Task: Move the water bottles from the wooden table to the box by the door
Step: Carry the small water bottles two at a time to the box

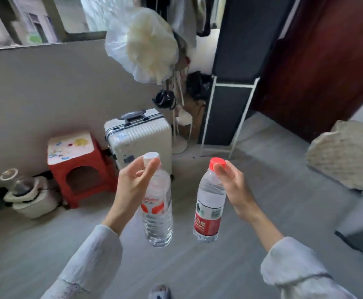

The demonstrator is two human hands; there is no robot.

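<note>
Grey floor [262,190] lies under us, dark red door [327,61] ahead — no box visible yet. We carry both bottles mid-transfer: left hand [133,186] pinches the white-capped bottle [158,219], right hand [232,186] the red-capped bottle [208,212].

Left hand [133,186] held one bottle [158,212] by its neck, left of the other bottle [208,210] in the right hand [232,186] | both hung over the floor [198,266] | stool [77,165] stood left of the suitcase [139,139], both behind the bottles by the wall [46,93] | door [318,61] far right
</note>
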